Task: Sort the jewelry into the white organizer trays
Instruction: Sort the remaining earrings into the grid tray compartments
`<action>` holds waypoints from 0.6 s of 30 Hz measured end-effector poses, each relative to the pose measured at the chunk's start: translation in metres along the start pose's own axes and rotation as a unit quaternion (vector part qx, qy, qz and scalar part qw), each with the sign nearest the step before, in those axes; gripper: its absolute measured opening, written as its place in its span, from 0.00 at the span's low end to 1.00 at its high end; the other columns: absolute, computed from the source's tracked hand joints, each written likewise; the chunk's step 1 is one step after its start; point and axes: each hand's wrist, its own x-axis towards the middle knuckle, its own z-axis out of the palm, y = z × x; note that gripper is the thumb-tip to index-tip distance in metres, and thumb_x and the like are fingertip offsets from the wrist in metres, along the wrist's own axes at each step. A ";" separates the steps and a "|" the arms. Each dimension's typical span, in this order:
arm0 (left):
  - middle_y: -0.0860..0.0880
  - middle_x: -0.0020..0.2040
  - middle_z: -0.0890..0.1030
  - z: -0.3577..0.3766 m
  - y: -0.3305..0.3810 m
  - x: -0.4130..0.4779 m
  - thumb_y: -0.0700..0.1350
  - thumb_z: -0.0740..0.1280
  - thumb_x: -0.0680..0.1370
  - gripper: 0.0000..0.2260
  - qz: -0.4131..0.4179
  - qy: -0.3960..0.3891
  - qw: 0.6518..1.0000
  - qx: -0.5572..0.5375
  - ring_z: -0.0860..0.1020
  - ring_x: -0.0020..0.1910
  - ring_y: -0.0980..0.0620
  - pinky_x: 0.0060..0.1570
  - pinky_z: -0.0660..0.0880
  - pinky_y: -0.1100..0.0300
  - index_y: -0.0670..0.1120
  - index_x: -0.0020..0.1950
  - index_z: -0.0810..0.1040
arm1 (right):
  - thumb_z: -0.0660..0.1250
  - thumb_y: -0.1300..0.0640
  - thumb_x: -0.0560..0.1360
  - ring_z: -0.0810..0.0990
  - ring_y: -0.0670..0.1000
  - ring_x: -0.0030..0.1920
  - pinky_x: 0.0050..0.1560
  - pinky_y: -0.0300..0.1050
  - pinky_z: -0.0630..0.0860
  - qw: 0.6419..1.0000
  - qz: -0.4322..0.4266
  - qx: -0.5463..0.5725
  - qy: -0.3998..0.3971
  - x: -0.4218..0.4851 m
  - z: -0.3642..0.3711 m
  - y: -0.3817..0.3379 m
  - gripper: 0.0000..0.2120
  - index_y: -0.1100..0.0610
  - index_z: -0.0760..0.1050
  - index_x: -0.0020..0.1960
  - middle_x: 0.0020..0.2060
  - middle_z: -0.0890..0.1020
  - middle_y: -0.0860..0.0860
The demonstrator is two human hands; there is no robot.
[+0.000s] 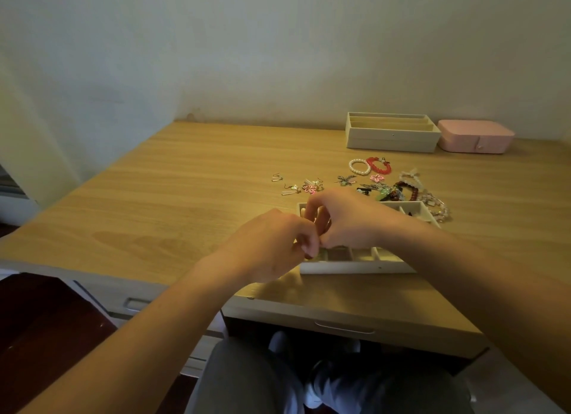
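So, left hand (278, 243) and right hand (349, 218) touched above the tray (355, 266), fingers curled; couldn't tell what, if anything, they pinched. Jewelry (386, 188) lay just beyond it. Next, probably, a gentle drop into a compartment.

a home: wooden desk (185, 178), pink jewelry box (475, 135).

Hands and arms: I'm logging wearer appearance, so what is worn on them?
Nothing shows: the left hand and right hand are ungloved, with no rings, watch or bracelet visible. The left forearm and right forearm are bare to the frame edge, no sleeves visible.
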 end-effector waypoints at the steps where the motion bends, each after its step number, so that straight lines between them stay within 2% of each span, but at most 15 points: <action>1: 0.60 0.42 0.82 0.000 0.000 0.000 0.39 0.64 0.74 0.12 -0.003 -0.002 1.000 -0.012 0.75 0.39 0.63 0.44 0.74 0.61 0.55 0.44 0.81 | 0.80 0.58 0.68 0.81 0.40 0.38 0.36 0.37 0.76 1.000 0.000 0.001 0.000 0.000 0.001 0.000 0.14 0.48 0.80 0.50 0.37 0.84 0.44; 5: 0.58 0.45 0.84 0.002 -0.004 0.000 0.34 0.60 0.71 0.15 -0.007 -0.005 0.998 -0.058 0.77 0.44 0.58 0.48 0.74 0.58 0.54 0.44 0.76 | 0.78 0.61 0.68 0.82 0.43 0.40 0.39 0.40 0.79 1.000 -0.004 0.002 0.015 0.001 0.005 0.000 0.14 0.49 0.79 0.49 0.38 0.84 0.44; 7: 0.60 0.46 0.83 0.004 -0.007 0.000 0.33 0.58 0.69 0.17 0.001 -0.008 0.998 -0.067 0.76 0.43 0.61 0.47 0.73 0.58 0.55 0.44 0.75 | 0.77 0.62 0.68 0.81 0.44 0.40 0.38 0.40 0.78 0.999 -0.008 -0.012 0.031 0.002 0.007 0.001 0.14 0.49 0.79 0.48 0.38 0.82 0.44; 9: 0.60 0.46 0.83 0.005 -0.008 0.000 0.32 0.58 0.68 0.17 0.010 -0.015 0.997 -0.074 0.74 0.40 0.67 0.43 0.69 0.63 0.54 0.44 0.75 | 0.77 0.60 0.68 0.79 0.46 0.40 0.38 0.42 0.77 0.998 -0.023 -0.037 0.044 0.001 0.010 -0.001 0.13 0.48 0.77 0.46 0.38 0.81 0.43; 12: 0.59 0.47 0.82 0.007 -0.008 0.000 0.31 0.59 0.69 0.17 0.007 -0.025 0.997 -0.075 0.73 0.38 0.70 0.40 0.65 0.69 0.51 0.46 0.77 | 0.75 0.55 0.70 0.78 0.50 0.45 0.43 0.51 0.79 0.993 -0.035 -0.099 0.059 -0.002 0.015 -0.003 0.12 0.44 0.73 0.44 0.41 0.79 0.45; 15: 0.61 0.46 0.80 0.008 -0.010 0.000 0.32 0.58 0.69 0.18 0.003 -0.017 0.998 -0.060 0.75 0.43 0.63 0.46 0.70 0.61 0.54 0.46 0.76 | 0.74 0.53 0.70 0.78 0.51 0.47 0.46 0.56 0.79 0.991 -0.039 -0.113 0.068 -0.005 0.016 -0.003 0.11 0.43 0.72 0.42 0.43 0.80 0.45; 18: 0.61 0.48 0.81 0.008 -0.009 0.000 0.34 0.58 0.70 0.18 0.008 -0.013 1.000 -0.022 0.74 0.45 0.56 0.48 0.72 0.56 0.57 0.45 0.73 | 0.76 0.53 0.70 0.77 0.47 0.45 0.46 0.53 0.80 0.993 -0.035 -0.105 0.053 -0.004 0.014 0.000 0.10 0.44 0.75 0.44 0.40 0.79 0.41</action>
